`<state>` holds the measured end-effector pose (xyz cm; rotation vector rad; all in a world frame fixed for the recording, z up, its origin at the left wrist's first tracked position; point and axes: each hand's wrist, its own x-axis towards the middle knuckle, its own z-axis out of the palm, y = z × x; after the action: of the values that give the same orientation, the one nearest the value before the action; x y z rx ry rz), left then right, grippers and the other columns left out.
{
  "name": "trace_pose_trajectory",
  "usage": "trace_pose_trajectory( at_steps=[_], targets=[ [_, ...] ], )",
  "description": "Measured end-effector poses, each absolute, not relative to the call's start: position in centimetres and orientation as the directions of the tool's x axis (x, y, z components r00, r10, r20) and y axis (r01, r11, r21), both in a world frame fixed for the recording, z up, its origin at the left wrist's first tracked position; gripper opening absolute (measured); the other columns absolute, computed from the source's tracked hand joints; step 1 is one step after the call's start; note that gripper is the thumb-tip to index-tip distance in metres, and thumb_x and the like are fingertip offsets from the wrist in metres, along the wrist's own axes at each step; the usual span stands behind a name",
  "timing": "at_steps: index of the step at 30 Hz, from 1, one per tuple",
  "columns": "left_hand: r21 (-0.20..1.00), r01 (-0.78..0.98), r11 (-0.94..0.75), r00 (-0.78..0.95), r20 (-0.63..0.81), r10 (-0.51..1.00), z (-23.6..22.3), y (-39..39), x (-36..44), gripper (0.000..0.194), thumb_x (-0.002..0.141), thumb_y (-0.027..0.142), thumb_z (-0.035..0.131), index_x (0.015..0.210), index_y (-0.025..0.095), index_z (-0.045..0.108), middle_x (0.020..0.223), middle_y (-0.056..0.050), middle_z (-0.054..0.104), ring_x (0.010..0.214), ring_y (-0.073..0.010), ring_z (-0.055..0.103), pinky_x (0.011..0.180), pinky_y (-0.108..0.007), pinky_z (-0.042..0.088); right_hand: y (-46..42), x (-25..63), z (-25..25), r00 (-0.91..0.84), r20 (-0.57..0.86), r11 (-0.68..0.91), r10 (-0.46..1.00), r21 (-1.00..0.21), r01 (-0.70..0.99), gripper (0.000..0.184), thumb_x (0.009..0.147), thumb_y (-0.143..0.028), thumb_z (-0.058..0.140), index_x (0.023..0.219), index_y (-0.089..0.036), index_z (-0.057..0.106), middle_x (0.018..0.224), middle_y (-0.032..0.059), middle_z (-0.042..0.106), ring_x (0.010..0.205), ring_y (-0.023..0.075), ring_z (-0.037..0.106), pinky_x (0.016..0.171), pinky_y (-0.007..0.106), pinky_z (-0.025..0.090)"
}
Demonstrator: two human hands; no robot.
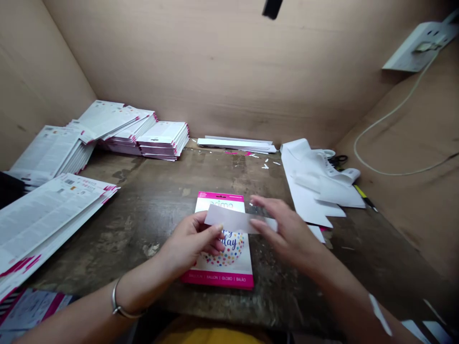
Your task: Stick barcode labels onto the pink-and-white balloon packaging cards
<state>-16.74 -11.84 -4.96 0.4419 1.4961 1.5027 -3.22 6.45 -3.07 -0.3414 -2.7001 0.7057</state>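
A pink-and-white balloon package (229, 267) with coloured dots and "GLOBO" text lies flat on the worn dark table (150, 210) in front of me. Above it I hold a narrow white strip (233, 220), like a label, stretched between both hands. My left hand (193, 241) pinches its left end between thumb and fingers. My right hand (287, 229) holds the right end with fingers extended along it. A metal bracelet circles my left wrist.
Stacks of face-down white packages with pink edges (129, 129) fill the back left and left side (46, 215). White backing sheets (315, 186) lie at right with scissors (337, 158) and a pen (366, 197). Cardboard walls enclose the table; a power strip (419, 45) hangs at right.
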Motion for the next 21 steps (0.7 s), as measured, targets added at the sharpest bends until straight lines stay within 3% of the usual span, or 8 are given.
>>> trace_pose_trajectory(
  at_steps=[3,5,7,9,10,12,16,21],
  targets=[
    [0.96,-0.141,0.243,-0.538,-0.28,0.795,-4.7,-12.4,-16.6,0.026,0.082,0.038,0.058,0.092,0.015,0.056,0.076,-0.002,0.064,0.063,-0.0145,0.064,0.058,-0.027,0.053,4.6,-5.2,-3.3,-0.932,0.115,0.72,0.344,-0.67,0.183,0.015,0.09,-0.027,0.046,0.087,-0.019,0.059,0.076,-0.0002,0.062,0.069,0.0145,0.055,0.062,0.025,0.044],
    [0.929,0.238,0.285,-0.626,-0.078,0.776,-4.8,-13.6,-16.9,0.024,0.086,0.035,0.052,0.099,0.016,0.057,0.088,-0.006,0.067,0.077,-0.0191,0.064,0.068,-0.033,0.053,4.6,-5.7,-3.6,-0.9,0.086,0.625,0.428,-0.747,0.226,0.018,0.089,-0.027,0.045,0.077,-0.019,0.056,0.067,-0.0023,0.057,0.062,0.0127,0.051,0.057,0.022,0.039],
    [0.683,0.673,0.284,-0.56,0.22,0.799,-5.3,-15.2,-17.1,0.024,0.088,0.03,0.05,0.107,0.017,0.058,0.105,-0.009,0.066,0.098,-0.0245,0.059,0.084,-0.041,0.049,5.3,-6.0,-4.1,-0.853,0.076,0.558,0.517,-0.786,0.268,0.019,0.087,-0.03,0.047,0.075,-0.018,0.055,0.067,-0.0018,0.055,0.062,0.0131,0.05,0.056,0.022,0.038],
    [0.345,0.915,0.208,-0.331,0.351,0.876,-6.3,-16.6,-17.0,0.027,0.089,0.022,0.048,0.114,0.019,0.058,0.118,-0.008,0.063,0.111,-0.0279,0.052,0.095,-0.046,0.041,6.0,-6.3,-4.4,-0.853,0.021,0.527,0.522,-0.794,0.303,0.02,0.086,-0.032,0.048,0.075,-0.018,0.056,0.067,-0.0009,0.056,0.062,0.0137,0.05,0.054,0.022,0.037],
    [0.226,0.962,0.157,-0.228,0.339,0.913,-6.8,-17.1,-16.8,0.029,0.09,0.018,0.046,0.116,0.019,0.057,0.121,-0.007,0.062,0.114,-0.0279,0.051,0.097,-0.046,0.038,6.1,-6.5,-4.6,-0.874,-0.015,0.536,0.485,-0.785,0.311,0.021,0.085,-0.032,0.048,0.073,-0.017,0.057,0.067,-0.0003,0.057,0.062,0.014,0.05,0.054,0.022,0.037],
    [0.106,0.989,0.099,-0.125,0.276,0.953,-7.9,-17.5,-16.2,0.032,0.09,0.014,0.044,0.12,0.017,0.055,0.123,-0.006,0.061,0.112,-0.0256,0.053,0.098,-0.044,0.037,5.7,-7.2,-4.9,-0.921,-0.071,0.609,0.382,-0.73,0.309,0.022,0.085,-0.031,0.048,0.071,-0.017,0.058,0.068,0.0006,0.06,0.062,0.0145,0.052,0.054,0.022,0.037],
    [0.032,0.995,0.094,-0.099,0.266,0.959,-9.1,-17.1,-15.3,0.03,0.09,0.014,0.043,0.116,0.013,0.058,0.118,-0.009,0.064,0.105,-0.0241,0.058,0.093,-0.041,0.041,3.9,-8.6,-5.4,-0.942,-0.103,0.767,0.32,-0.555,0.321,0.023,0.086,-0.029,0.047,0.071,-0.018,0.061,0.067,0.0018,0.062,0.061,0.0147,0.054,0.054,0.023,0.036],
    [-0.052,0.993,0.108,-0.093,0.238,0.967,-9.1,-16.9,-15.1,0.029,0.089,0.014,0.042,0.112,0.011,0.06,0.114,-0.012,0.064,0.104,-0.0244,0.058,0.092,-0.038,0.044,3.5,-9.2,-6.0,-0.937,-0.126,0.795,0.324,-0.5,0.343,0.022,0.085,-0.027,0.048,0.072,-0.018,0.063,0.067,0.0032,0.064,0.058,0.0149,0.055,0.052,0.023,0.036]
  ],
)
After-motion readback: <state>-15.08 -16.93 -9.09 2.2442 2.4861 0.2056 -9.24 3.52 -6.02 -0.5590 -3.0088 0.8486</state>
